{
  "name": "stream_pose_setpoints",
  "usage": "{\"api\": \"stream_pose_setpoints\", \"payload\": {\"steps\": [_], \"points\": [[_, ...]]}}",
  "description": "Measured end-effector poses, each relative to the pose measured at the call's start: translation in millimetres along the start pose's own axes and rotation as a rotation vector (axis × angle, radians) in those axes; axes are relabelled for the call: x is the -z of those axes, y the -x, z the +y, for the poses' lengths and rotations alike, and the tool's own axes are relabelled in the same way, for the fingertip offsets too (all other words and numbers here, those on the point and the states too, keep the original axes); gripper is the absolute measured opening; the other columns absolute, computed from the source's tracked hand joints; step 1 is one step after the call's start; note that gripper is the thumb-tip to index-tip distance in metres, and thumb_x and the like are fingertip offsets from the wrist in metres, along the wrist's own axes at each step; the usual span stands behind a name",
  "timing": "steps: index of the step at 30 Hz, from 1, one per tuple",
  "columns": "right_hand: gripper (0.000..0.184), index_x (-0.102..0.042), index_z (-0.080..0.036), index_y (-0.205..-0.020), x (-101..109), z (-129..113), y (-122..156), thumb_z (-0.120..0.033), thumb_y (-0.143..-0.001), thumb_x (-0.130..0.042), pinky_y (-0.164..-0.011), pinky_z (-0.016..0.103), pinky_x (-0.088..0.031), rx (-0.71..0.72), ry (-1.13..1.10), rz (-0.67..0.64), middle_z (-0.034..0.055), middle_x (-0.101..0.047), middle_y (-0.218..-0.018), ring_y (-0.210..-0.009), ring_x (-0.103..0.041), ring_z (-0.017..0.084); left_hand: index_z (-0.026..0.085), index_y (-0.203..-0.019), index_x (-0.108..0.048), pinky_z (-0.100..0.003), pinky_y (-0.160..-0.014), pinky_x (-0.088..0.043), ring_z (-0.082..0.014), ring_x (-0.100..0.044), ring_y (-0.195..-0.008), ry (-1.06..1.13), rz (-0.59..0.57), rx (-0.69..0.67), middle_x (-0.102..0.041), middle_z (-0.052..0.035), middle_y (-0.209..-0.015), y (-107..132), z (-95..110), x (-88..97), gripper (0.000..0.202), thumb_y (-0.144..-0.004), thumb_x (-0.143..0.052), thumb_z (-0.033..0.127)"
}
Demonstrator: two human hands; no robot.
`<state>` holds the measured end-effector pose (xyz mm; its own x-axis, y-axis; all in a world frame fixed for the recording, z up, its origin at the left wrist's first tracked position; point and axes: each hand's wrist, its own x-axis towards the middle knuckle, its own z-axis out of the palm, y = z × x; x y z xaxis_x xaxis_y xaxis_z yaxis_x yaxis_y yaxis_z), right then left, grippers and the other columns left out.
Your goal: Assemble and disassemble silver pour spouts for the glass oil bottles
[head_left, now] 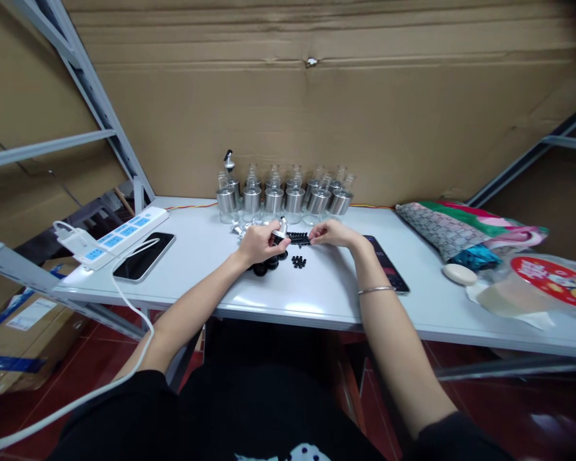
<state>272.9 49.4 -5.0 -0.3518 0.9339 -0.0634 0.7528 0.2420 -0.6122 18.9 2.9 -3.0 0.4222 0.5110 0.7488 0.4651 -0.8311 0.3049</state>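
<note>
Holding, head view: the left hand (pixel 259 242) gripped a metal spout (pixel 282 228) above the bench (pixel 317 291).
Right hand (pixel 333 232): fingers were at the row of black pieces (pixel 297 237); whether gripping one, I could not tell.
Spouted bottle (pixel 235 187): one, back left, seemed finished.
Other bottles (pixel 273 200): necks carried no spouts, apparently not yet done.

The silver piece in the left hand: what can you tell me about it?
The silver piece is small, shiny and metal-looking, with a dark tip pointing upward. The left hand grips it between thumb and fingers, which hide part of it, over the white table, on the near side of the bottles.
</note>
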Motion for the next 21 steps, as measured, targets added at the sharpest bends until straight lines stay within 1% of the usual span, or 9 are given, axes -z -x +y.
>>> {"api": "stream_pose_setpoints", "payload": {"steps": [4,9,13,17,21], "points": [[0.019,-0.071,-0.015,-0.077,-1.1,0.7,-1.4,-0.029,-0.065,-0.067,-0.057,0.023,-0.037,-0.015,0.036,-0.004,-0.0037,-0.055,-0.058,-0.057,-0.046,0.01,0.021,-0.067,-0.038,-0.022,-0.048,-0.031,-0.0109,-0.042,-0.043,0.012,-0.033,0.02,-0.042,0.0049,-0.048,-0.3,-0.9,-0.1,0.031,-0.08,-0.048,0.047],[0.016,-0.071,-0.014,-0.077,-5.0,-0.5,-4.6,-0.027,-0.069,-0.063,-0.06,0.023,-0.038,-0.031,0.08,0.018,-0.0011,-0.061,-0.064,-0.062,-0.05,0.011,0.02,-0.067,-0.039,-0.022,-0.048,-0.031,-0.0106,-0.041,-0.044,0.003,-0.034,0.015,-0.041,0.0051,-0.048,0.1,-2.3,-1.1,0.032,-0.08,-0.048,0.048],[0.017,-0.07,-0.015,-0.077,-7.3,-2.4,-6.3,-0.029,-0.071,-0.062,-0.058,0.023,-0.037,-0.044,0.1,0.041,-0.001,-0.06,-0.063,-0.061,-0.049,0.011,0.02,-0.067,-0.041,-0.022,-0.047,-0.031,-0.01,-0.04,-0.042,0.0,-0.032,-0.019,-0.041,0.0056,-0.048,0.2,-2.5,-1.6,0.032,-0.081,-0.048,0.048],[0.018,-0.07,-0.015,-0.079,-7.2,-5.1,-4.6,-0.029,-0.072,-0.062,-0.058,0.022,-0.037,-0.041,0.094,0.04,-0.0011,-0.06,-0.064,-0.06,-0.049,0.011,0.02,-0.067,-0.041,-0.022,-0.046,-0.031,-0.0098,-0.04,-0.042,0.004,-0.036,-0.006,-0.041,0.0058,-0.047,-0.1,-1.3,-1.0,0.031,-0.081,-0.048,0.047],[0.017,-0.071,-0.015,-0.081,-7.0,-6.7,-3.2,-0.025,-0.069,-0.064,-0.055,0.022,-0.035,-0.033,0.084,0.021,-0.0039,-0.054,-0.058,-0.056,-0.046,0.01,0.02,-0.067,-0.041,-0.021,-0.046,-0.031,-0.0097,-0.04,-0.042,0.006,-0.029,-0.013,-0.042,0.0055,-0.047,-0.2,-0.9,-1.3,0.032,-0.081,-0.048,0.047]]}}
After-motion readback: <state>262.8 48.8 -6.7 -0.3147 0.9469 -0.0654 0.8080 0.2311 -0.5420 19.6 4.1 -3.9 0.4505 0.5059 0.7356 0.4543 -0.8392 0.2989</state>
